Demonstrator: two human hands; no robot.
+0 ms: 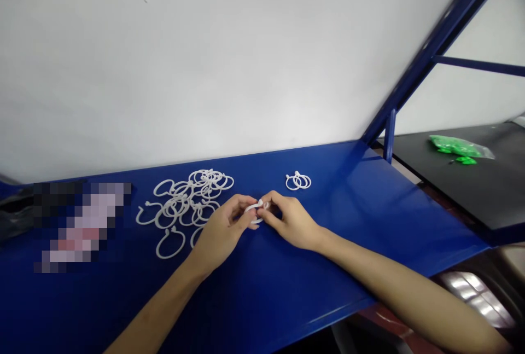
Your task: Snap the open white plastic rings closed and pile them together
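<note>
Your left hand (223, 229) and right hand (287, 220) meet at mid-table, fingertips pinched together on one white plastic ring (255, 210). Both hands grasp it, the left from the left side, the right from the right; the ring sits just above the blue table (348, 217), mostly hidden by your fingers. Whether its ends are joined, cannot tell.

Just left of your left hand: a loose pile of white rings (186, 201), open-ended, overlapping, spread toward the far wall. One stray ring (169, 243) lies at the pile's near edge, beside your left wrist.

Far right of your hands, well apart from the pile: a small cluster of rings (298, 181), lying flat.

Far right, on a separate black surface (471, 190): a bag of green parts (457, 146).

Blue frame post (435, 42) slants up to the right.
</note>
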